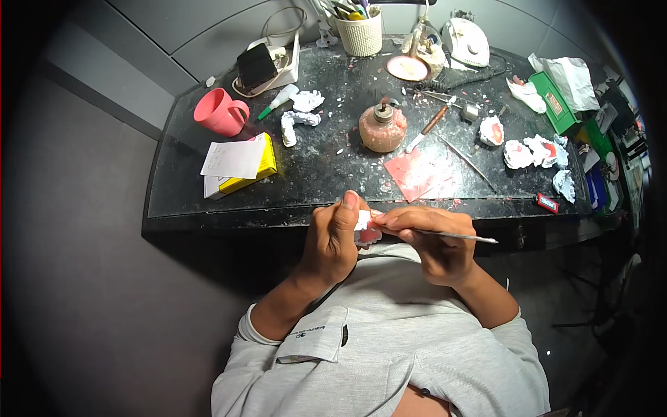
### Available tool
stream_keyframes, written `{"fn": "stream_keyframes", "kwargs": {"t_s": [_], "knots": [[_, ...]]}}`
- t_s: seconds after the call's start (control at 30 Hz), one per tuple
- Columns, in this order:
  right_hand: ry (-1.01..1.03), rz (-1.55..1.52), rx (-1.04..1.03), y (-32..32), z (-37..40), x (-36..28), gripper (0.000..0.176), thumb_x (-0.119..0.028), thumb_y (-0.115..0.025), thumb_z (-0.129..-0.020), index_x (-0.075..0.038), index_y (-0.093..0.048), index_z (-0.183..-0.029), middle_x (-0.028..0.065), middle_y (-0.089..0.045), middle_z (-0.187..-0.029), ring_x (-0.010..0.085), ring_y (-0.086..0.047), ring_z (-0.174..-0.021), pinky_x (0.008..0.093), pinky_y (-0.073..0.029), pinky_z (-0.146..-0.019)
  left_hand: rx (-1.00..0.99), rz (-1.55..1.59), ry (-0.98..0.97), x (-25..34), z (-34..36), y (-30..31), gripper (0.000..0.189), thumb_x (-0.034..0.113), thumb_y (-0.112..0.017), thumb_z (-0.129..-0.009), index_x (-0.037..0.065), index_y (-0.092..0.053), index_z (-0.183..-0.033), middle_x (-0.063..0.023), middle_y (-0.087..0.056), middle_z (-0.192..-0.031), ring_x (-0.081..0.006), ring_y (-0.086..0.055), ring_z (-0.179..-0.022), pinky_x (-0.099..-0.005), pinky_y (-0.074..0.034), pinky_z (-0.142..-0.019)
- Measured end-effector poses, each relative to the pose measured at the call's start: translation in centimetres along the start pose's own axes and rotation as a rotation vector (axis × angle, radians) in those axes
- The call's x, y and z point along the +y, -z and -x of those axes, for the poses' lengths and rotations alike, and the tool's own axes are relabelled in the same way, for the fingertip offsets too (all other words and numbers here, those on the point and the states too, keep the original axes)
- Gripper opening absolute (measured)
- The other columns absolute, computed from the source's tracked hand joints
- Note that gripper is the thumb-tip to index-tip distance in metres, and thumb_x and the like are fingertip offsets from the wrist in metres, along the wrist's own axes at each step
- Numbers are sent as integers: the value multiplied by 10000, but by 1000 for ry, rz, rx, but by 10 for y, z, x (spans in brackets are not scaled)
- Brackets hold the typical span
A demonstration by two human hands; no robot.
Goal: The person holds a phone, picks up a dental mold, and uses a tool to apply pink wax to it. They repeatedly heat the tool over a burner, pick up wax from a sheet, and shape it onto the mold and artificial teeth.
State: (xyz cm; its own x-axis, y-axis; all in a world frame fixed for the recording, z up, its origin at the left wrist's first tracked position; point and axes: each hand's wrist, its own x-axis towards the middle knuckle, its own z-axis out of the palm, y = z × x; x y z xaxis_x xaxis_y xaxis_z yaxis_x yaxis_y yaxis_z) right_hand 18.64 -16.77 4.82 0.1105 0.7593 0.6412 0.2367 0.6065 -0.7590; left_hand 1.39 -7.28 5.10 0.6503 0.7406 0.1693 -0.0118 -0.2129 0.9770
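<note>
Dental model [366,233], pink wax on white plaster, held just off front edge of table [306,174], near mid-width, above lap. Left hand [332,243] closed around model, thumb upright along its side. Right hand [434,243] pinches thin metal instrument [465,238]; working end at model, handle pointing right. On table: spirit lamp [382,128] near centre, pink wax sheet [417,174] toward front edge, 1 pink mug [219,112] at left edge.

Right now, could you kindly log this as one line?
left hand: grips dental cast | right hand: metal instrument at cast | ahead: spirit lamp
</note>
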Motion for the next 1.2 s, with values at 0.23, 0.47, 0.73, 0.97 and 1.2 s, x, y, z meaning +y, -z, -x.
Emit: {"fn": "stream_keyframes", "kwargs": {"t_s": [0.23,0.47,0.73,0.97,1.2], "knots": [[-74,-82,29,-4,2,3,148,88,-643,-918,96,-693,-1057,193,-745,-1009,265,-741,-929,352,-601,-810,-9,-7,-18,-5,-1,0,549,288,-307,-1119,-45,-588,-786,-116,-613,-641,-150,-603,-564,-315,-453,-537],[-27,-114,-49,4,-2,3,127,81,-609,-949,110,-687,-1046,208,-738,-1023,254,-733,-960,333,-596,-872,28,-177,-251,-9,-4,-1,473,225,-346,-1105,-35,-586,-791,-122,-564,-626,-191,-600,-537,-319,-433,-518],[-178,-388,208,9,3,14,138,-35,-591,-1010,90,-617,-1062,223,-719,-1032,280,-727,-1004,383,-604,-890,-87,-47,-41,-10,-1,13,696,579,-336,-1010,-46,-619,-1127,-31,-617,-757,-84,-481,-582,-225,-337,-525],[-109,-514,234,27,8,7,158,-89,-571,-1033,33,-485,-981,220,-693,-914,286,-747,-892,396,-629,-839,-21,-290,-378,-17,-8,3,721,548,-445,-1033,-72,-467,-1399,-120,-568,-1084,-157,-559,-871,-288,-459,-786],[78,-77,155,13,1,-3,170,69,-631,-946,89,-610,-1113,229,-722,-1044,295,-733,-1023,357,-615,-808,22,-354,-408,-23,-3,0,807,472,-732,-899,-65,-394,-1399,-253,-487,-1295,-368,-520,-1169,-435,-428,-1013]]}}
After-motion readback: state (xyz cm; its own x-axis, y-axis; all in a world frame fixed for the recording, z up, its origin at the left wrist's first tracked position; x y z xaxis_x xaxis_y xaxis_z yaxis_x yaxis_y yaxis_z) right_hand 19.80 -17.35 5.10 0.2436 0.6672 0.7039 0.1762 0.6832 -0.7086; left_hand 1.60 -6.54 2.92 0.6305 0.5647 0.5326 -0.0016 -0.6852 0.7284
